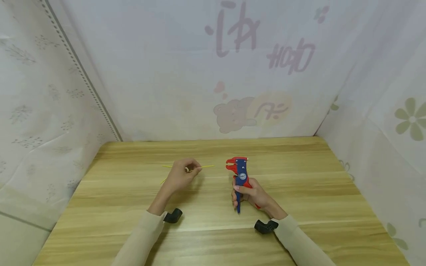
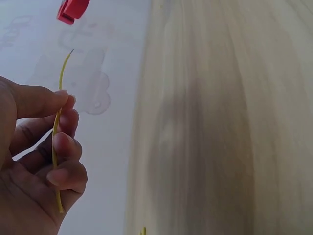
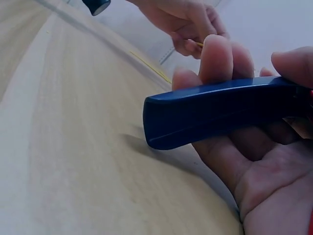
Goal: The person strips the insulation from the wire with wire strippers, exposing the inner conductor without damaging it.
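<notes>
Between the thumb and forefinger of my left hand (image 1: pixel 181 174) a short yellow wire (image 2: pixel 60 81) is pinched. The wire's rear part runs down past the curled fingers, and its front end, with a thin dark tip, points right. My right hand (image 1: pixel 254 194) grips a blue and red wire stripper (image 1: pixel 242 171) by its handles, fingers wrapped round them. The stripper stands upright in the head view, its red jaws parted and facing left, a short gap from the wire's tip. Close up in the right wrist view is the blue handle (image 3: pixel 215 112).
More yellow wire (image 1: pixel 166 166) lies on the wooden table (image 1: pixel 299 177) behind and left of the left hand. A tiny yellow piece (image 1: pixel 248 169) shows just right of the stripper. Printed cloth walls (image 1: pixel 159 74) border the table at the back and sides.
</notes>
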`<state>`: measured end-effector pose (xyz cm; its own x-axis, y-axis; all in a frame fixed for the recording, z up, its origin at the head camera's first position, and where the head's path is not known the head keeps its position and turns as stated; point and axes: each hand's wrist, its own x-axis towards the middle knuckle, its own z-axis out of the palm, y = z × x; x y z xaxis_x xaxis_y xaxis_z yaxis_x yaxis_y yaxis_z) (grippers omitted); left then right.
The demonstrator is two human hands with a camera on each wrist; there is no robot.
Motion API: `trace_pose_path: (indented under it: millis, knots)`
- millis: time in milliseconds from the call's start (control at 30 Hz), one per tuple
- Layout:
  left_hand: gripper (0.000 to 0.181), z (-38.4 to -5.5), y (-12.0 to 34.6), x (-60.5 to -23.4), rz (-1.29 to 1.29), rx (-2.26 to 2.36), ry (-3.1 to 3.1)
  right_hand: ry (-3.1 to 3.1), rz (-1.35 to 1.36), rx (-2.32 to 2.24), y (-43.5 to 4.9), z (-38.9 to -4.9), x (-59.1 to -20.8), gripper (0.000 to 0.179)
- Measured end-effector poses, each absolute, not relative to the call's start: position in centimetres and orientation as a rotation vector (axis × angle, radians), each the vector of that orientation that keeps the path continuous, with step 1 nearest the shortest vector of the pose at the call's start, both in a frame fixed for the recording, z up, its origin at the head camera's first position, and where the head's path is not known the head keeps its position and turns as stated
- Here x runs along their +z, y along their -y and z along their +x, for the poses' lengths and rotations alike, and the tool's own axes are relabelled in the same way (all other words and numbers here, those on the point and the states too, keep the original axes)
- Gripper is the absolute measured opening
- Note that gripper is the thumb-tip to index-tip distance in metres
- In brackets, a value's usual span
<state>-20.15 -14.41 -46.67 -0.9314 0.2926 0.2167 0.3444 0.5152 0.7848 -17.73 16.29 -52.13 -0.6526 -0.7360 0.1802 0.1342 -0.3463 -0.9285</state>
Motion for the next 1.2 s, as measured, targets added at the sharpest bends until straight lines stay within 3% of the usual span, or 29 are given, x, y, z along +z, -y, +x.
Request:
trace_pose_path:
  millis: [1200]
  knots:
    - [0.013, -21.7, 21.0, -47.9, -0.341, -1.221, 2.794, -1.4, -0.694, -2.079, -19.4, -19.1, -51.6, 0.017]
